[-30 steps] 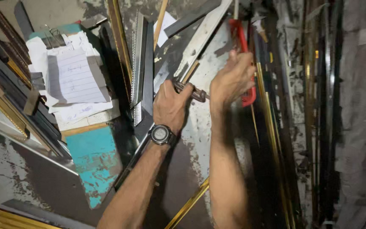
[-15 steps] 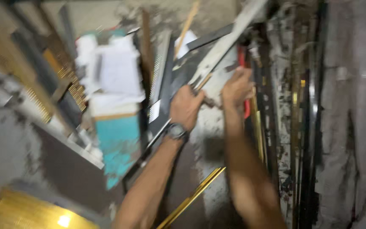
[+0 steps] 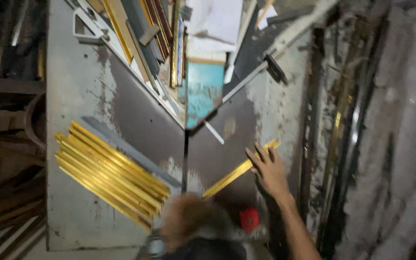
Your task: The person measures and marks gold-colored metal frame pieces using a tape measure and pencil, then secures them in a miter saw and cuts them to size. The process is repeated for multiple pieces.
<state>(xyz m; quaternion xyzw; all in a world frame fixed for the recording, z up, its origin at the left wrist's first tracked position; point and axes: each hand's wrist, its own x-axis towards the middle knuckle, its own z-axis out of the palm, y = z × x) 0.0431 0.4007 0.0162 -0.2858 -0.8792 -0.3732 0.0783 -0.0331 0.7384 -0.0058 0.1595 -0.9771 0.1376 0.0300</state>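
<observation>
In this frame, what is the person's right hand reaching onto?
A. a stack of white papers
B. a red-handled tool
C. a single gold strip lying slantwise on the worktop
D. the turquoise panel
C: the right hand, fingers spread, lies over the upper end of the lone gold strip.

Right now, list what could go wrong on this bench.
1. The right hand reaches with spread fingers onto a loose gold moulding strip lying at a slant; it could slide or pinch.
2. The left hand, blurred, is close to the stack of gold strips near the bench edge; a knock might scatter them.
3. The long bar with a clamp leans across clutter and may shift.
</observation>
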